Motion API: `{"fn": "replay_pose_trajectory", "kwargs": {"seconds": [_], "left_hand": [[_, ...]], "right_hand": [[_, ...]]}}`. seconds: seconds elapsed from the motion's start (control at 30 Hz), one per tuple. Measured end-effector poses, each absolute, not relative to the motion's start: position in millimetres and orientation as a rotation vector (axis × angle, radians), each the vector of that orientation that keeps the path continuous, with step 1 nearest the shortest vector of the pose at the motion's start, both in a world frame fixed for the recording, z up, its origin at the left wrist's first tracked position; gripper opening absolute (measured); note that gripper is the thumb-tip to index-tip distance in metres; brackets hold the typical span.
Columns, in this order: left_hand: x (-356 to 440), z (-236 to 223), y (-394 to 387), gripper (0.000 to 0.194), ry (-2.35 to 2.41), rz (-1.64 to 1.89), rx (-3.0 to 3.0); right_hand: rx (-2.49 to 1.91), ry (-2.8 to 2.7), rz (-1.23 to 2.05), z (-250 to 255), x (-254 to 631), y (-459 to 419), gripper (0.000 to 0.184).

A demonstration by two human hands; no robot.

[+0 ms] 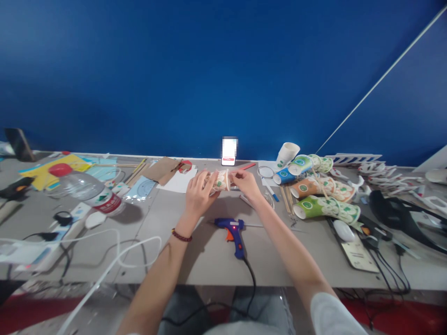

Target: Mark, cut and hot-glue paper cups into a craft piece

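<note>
A paper cup [221,180] with a leaf pattern lies sideways above the table, its rim turned to the right. My left hand [200,193] is wrapped around its body from the left. The fingers of my right hand [245,182] are closed at the cup's rim; whether they also pinch some small piece there is too fine to make out. Nearer to me, below both hands, a blue glue gun [234,228] with an orange trigger lies on its side, a glue stick reaching out of its back.
A phone [229,151] stands against the blue wall. Several joined paper cups [326,208] and wooden sticks [287,199] lie to the right. On the left are a red-capped bottle [94,190], a power strip [64,237] and a looping white cable [118,256]. Brown cardboard [162,170] lies behind my left hand.
</note>
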State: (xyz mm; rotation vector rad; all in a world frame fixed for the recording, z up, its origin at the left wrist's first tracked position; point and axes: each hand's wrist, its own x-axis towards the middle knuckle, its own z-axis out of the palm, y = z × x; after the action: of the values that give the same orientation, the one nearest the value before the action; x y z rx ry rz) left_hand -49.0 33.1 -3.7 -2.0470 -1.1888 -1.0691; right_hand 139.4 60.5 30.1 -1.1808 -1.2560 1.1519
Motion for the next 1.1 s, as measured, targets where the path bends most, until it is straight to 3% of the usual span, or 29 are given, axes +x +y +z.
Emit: {"fn": "replay_pose_trajectory", "kwargs": {"seconds": [0.63,1.1], "left_hand": [[-47.1,-2.0,31.9,0.047,-1.202,-1.093,-2.043],[-47.7,-3.5,32.0,0.048,-1.251,-1.084,-2.081]], "right_hand": [[-1.334,-1.406,0.901,23.8,136.9,62.5,0.023],[-1.333,-1.383,0.949,26.4,138.8,61.1,0.023]]}}
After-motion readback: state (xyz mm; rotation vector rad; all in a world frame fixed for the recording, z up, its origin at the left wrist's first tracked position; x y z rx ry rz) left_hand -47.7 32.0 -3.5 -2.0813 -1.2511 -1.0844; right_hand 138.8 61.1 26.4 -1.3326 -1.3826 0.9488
